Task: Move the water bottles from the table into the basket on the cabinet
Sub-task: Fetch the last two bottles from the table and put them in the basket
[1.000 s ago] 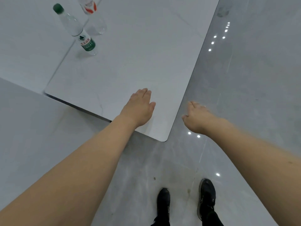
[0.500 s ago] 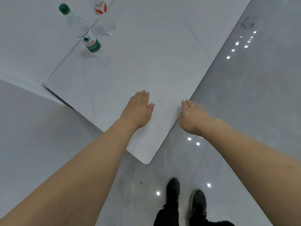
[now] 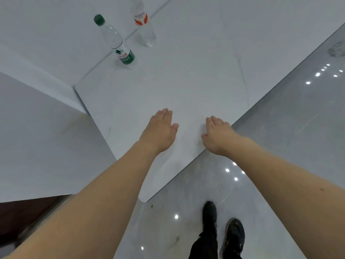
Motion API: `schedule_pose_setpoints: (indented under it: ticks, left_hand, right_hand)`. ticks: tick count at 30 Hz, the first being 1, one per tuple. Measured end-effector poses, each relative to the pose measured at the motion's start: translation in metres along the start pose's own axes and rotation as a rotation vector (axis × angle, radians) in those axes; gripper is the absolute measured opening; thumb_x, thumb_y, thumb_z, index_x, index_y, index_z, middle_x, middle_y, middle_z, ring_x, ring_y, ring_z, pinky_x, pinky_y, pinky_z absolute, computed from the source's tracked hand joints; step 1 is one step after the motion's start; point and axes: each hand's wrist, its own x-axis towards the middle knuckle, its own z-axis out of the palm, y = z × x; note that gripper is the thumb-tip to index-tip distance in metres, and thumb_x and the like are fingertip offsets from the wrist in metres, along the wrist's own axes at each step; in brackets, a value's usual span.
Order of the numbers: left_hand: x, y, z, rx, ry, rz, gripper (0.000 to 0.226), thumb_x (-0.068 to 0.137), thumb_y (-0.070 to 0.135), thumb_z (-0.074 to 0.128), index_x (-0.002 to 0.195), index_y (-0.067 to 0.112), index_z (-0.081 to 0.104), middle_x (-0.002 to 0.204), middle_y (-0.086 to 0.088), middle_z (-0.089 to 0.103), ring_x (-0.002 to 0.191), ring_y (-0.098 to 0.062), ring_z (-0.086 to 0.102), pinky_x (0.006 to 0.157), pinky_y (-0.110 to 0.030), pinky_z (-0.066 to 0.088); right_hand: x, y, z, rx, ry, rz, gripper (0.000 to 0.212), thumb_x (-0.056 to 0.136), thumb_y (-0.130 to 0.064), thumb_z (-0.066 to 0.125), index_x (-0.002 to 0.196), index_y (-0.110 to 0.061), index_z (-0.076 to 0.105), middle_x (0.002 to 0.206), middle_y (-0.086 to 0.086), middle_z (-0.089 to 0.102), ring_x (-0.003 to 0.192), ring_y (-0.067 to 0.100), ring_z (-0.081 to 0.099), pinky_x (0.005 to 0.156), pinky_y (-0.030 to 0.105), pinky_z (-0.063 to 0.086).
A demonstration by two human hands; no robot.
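Note:
Two clear water bottles stand upright near the far left of the pale marble table (image 3: 186, 81). One has a green cap and green label (image 3: 117, 43). The other, with a red and white label (image 3: 144, 25), stands just behind it, its top cut off by the frame. My left hand (image 3: 160, 133) hovers palm down over the table's near part, fingers straight and holding nothing. My right hand (image 3: 217, 135) is beside it at the table's right edge, also flat and holding nothing. Both hands are well short of the bottles. No basket or cabinet is in view.
The table's rounded near corner (image 3: 144, 200) points toward my black shoes (image 3: 222, 230). A second pale slab (image 3: 46, 34) abuts the table on the left. Glossy grey floor (image 3: 280, 118) with light reflections lies to the right. Dark wood (image 3: 28, 212) shows at the lower left.
The view has swung and I have stepped closer: the bottles sit nearer the frame's middle. Both hands have advanced over the table; the right hand went from over the floor to the table's edge.

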Motion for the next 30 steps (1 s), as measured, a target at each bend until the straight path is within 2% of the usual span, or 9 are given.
schedule_pose_setpoints:
  ticks: [10,17,23,25,27,29,30]
  left_hand:
    - [0.056,0.005,-0.045,-0.199,0.040,-0.197,0.057,0.107,0.033,0.029,0.156,0.007,0.015,0.165,-0.008,0.009,0.152,-0.018,0.004,0.122,-0.033,0.006]
    - [0.076,0.007,-0.103,-0.408,0.193,-0.413,0.060,0.106,0.036,0.032,0.157,0.011,0.015,0.165,-0.002,0.009,0.152,-0.015,0.007,0.121,-0.032,0.009]
    - [0.097,-0.013,-0.152,-0.569,0.310,-0.517,0.064,0.103,0.040,0.040,0.157,0.015,0.017,0.165,0.001,0.012,0.147,-0.018,0.026,0.120,-0.034,0.021]
    - [0.113,-0.025,-0.172,-0.664,0.375,-0.543,0.066,0.102,0.041,0.044,0.157,0.017,0.016,0.164,0.003,0.014,0.143,-0.016,0.032,0.114,-0.031,0.024]
    - [0.139,-0.040,-0.192,-0.788,0.481,-0.557,0.066,0.100,0.040,0.050,0.155,0.017,0.021,0.160,0.003,0.024,0.131,-0.013,0.040,0.103,-0.029,0.032]
    - [0.170,-0.056,-0.208,-0.936,0.585,-0.558,0.066,0.098,0.037,0.056,0.152,0.016,0.025,0.153,0.000,0.035,0.116,-0.011,0.041,0.090,-0.028,0.031]
    - [0.186,-0.066,-0.212,-1.008,0.631,-0.570,0.072,0.096,0.037,0.060,0.153,0.018,0.021,0.153,0.000,0.034,0.119,-0.013,0.042,0.090,-0.028,0.030]
  right_hand:
    - [0.066,-0.008,-0.090,-0.113,-0.025,-0.140,0.064,0.102,-0.028,0.027,0.154,-0.003,0.000,0.163,0.013,-0.003,0.151,0.026,-0.002,0.122,0.041,0.004]
    - [0.110,-0.027,-0.171,-0.112,0.021,-0.336,0.062,0.102,-0.027,0.029,0.153,-0.003,0.005,0.163,0.012,0.006,0.150,0.026,0.006,0.122,0.039,0.009]
    - [0.147,-0.060,-0.235,0.078,0.051,-0.409,0.064,0.101,-0.029,0.038,0.155,-0.008,0.009,0.163,0.007,0.012,0.149,0.023,0.014,0.118,0.034,0.015]
    - [0.167,-0.078,-0.254,0.194,0.098,-0.405,0.064,0.100,-0.029,0.042,0.155,-0.011,0.013,0.161,0.006,0.017,0.147,0.024,0.020,0.116,0.035,0.021]
    - [0.189,-0.096,-0.272,0.305,0.152,-0.411,0.063,0.098,-0.028,0.045,0.153,-0.014,0.018,0.158,0.006,0.024,0.141,0.025,0.031,0.109,0.034,0.028]
    - [0.214,-0.113,-0.288,0.385,0.221,-0.425,0.059,0.097,-0.026,0.048,0.150,-0.015,0.026,0.153,0.006,0.032,0.126,0.021,0.043,0.095,0.029,0.034]
    - [0.229,-0.121,-0.294,0.416,0.254,-0.433,0.055,0.096,-0.025,0.050,0.147,-0.015,0.031,0.149,0.006,0.037,0.114,0.019,0.046,0.089,0.027,0.033]
